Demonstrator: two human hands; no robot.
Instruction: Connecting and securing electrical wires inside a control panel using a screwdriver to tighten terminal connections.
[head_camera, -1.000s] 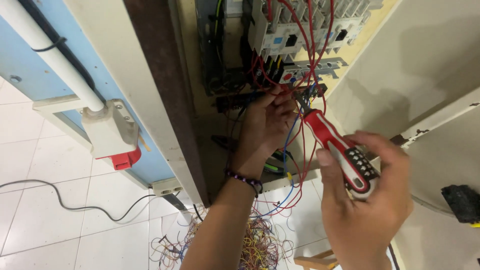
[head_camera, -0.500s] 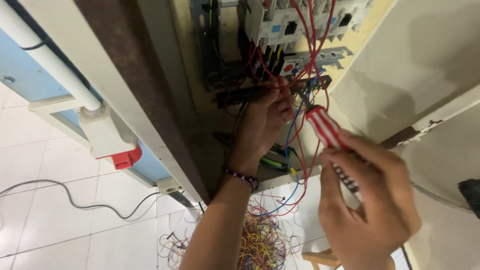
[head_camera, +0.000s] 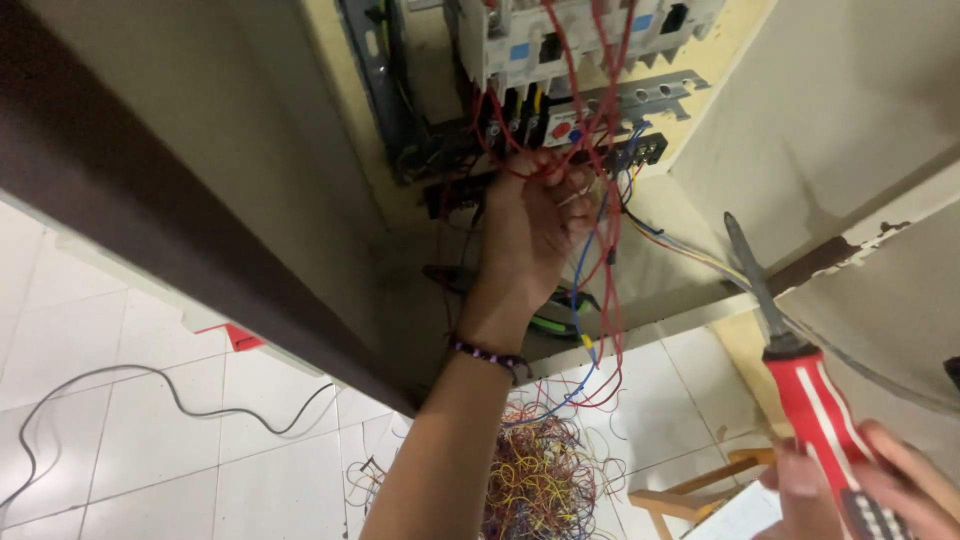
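Two hands, one screwdriver, one bracelet, one wire heap

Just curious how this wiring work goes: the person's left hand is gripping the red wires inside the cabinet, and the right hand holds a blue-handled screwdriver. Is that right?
Not quite. In the head view the screwdriver in the right hand has a red handle with white stripes, not a blue one. The rest holds: the left hand is gripping the red wires inside the cabinet.
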